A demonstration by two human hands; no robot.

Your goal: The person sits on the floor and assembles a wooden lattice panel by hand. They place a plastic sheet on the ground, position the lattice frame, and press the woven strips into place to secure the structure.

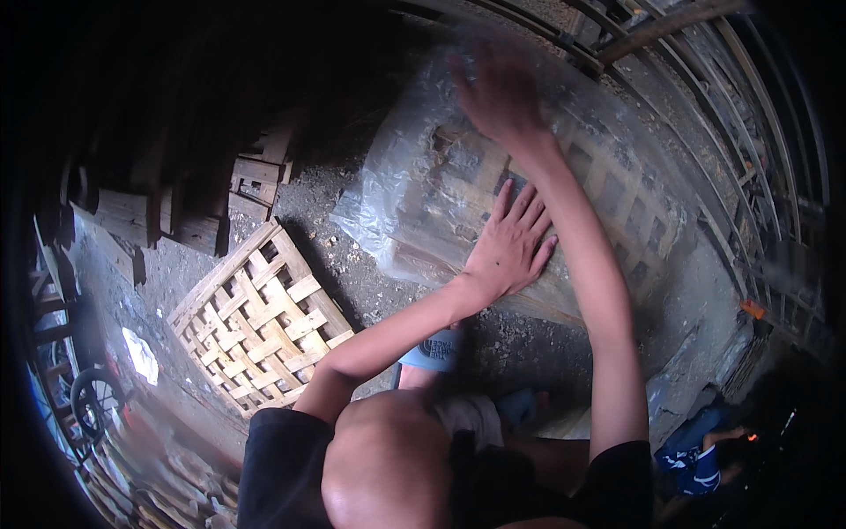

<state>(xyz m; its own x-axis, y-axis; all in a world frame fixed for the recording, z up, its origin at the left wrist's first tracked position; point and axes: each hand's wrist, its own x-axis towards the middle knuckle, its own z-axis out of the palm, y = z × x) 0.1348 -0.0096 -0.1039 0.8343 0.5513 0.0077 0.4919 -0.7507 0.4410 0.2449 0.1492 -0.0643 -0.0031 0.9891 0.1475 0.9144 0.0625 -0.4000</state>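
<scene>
A clear plastic sheet (379, 194) lies wrinkled over a stack of woven wooden lattice panels (608, 189) on the ground before me. My left hand (509, 251) rests flat on the covered stack, palm down, its fingers spread. Farther off, my right hand (507, 93) is over the far part of the sheet, its fingers smeared by motion. My right forearm passes just beside the left hand's fingertips. Whether the right hand touches or grips the plastic does not show.
An uncovered woven wooden panel (264, 322) lies to the left. Wooden slats and boards (128, 216) stand beyond it. Along the right runs a slatted frame (740, 132). Another person (696, 463) is at the lower right. A wheel (97, 397) shows at far left.
</scene>
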